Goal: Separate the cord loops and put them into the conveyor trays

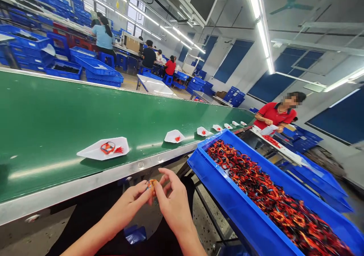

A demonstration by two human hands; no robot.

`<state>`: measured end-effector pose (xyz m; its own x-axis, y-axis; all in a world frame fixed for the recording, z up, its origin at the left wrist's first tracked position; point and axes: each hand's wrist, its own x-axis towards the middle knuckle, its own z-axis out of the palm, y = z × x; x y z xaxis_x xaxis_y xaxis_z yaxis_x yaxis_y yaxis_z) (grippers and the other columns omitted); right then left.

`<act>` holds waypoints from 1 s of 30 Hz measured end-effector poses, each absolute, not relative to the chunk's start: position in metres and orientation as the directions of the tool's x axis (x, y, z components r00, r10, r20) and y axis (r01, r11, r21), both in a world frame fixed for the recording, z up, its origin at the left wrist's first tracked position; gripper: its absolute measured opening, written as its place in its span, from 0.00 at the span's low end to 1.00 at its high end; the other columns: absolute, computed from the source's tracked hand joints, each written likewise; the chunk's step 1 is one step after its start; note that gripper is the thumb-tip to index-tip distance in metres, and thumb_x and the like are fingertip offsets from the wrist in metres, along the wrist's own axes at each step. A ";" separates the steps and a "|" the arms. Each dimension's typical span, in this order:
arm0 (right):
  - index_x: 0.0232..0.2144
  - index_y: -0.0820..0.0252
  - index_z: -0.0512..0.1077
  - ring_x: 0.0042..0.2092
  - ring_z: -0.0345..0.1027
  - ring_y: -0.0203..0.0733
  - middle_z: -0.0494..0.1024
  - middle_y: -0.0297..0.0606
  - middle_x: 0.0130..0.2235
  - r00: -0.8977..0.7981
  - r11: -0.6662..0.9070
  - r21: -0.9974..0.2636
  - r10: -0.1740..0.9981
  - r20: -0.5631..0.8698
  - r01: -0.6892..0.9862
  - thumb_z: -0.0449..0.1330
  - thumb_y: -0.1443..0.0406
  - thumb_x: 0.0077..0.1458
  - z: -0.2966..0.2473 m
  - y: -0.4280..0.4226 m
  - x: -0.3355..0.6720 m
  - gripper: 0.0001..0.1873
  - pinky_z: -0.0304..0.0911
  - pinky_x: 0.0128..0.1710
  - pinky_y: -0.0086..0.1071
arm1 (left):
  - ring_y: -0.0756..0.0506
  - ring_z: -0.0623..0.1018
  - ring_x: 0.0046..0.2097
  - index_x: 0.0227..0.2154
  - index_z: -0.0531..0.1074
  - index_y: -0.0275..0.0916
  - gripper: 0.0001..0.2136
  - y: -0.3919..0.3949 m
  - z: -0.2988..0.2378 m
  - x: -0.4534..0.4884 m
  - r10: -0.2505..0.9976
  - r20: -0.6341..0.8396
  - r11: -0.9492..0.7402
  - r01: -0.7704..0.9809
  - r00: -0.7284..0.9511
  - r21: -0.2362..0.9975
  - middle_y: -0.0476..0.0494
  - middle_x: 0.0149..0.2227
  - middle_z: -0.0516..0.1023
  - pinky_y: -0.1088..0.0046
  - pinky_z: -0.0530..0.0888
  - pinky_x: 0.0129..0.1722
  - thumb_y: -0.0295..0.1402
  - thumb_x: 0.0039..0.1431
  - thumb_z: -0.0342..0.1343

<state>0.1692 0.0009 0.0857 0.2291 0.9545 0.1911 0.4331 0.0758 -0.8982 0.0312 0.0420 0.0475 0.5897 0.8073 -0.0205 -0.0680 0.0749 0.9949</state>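
Observation:
My left hand (135, 200) and my right hand (170, 200) meet just below the conveyor's steel edge, both pinching one small orange and black wire coil (151, 184) between their fingertips. To their right stands a blue bin (227, 195) filled with many such orange and black coils (273, 195). On the green belt (57, 116) above my hands lies a white tray (93, 152) holding a coil (107, 147) and small red parts.
Several more white trays (174, 136) with red parts run along the belt toward a person in a red shirt (275, 115) at the far end. Stacked blue crates (96, 68) and seated workers fill the background beyond the belt.

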 end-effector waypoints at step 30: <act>0.35 0.64 0.68 0.27 0.67 0.32 0.72 0.32 0.29 0.462 -0.552 -0.560 0.831 -0.309 0.618 0.60 0.62 0.54 0.132 0.079 0.442 0.10 0.65 0.24 0.26 | 0.59 0.59 0.14 0.21 0.64 0.38 0.11 0.044 0.054 0.034 0.732 -0.377 0.681 -0.604 0.568 0.413 0.58 0.16 0.60 0.78 0.72 0.21 0.34 0.50 0.61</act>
